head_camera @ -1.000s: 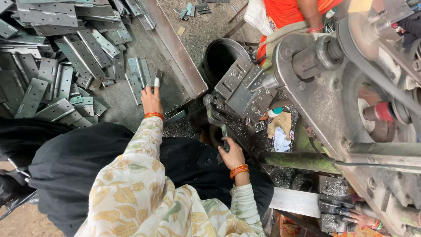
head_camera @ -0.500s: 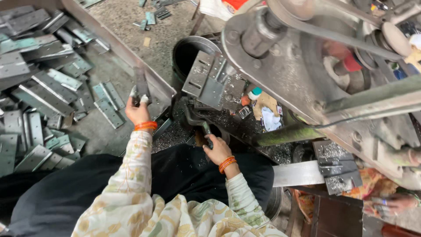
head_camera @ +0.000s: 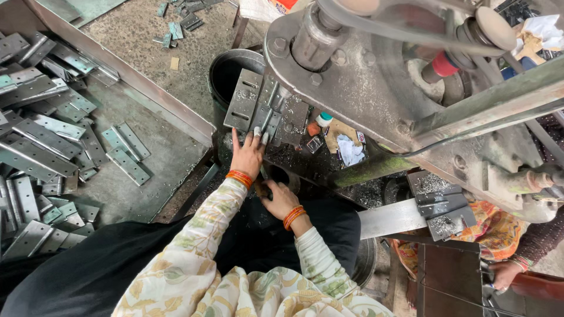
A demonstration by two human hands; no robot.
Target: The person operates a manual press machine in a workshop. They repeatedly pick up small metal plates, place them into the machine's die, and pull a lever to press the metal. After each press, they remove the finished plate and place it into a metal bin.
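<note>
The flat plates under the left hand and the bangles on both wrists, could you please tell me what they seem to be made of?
The flat plates at the left hand look like bare sheet steel: dull grey, thin, with punched slots and a faint sheen, like the heap of plates on the left. The bangles are glossy orange-red, perhaps glass or plastic; the look leaves that open.

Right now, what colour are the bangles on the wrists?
Orange bangles, clearest in the head view.

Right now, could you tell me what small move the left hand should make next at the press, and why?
Probably slide the plate a little further under the press: the left hand has its fingertips on the plate's near edge, while the right hand sits low by the dark opening, away from the plate.
</note>
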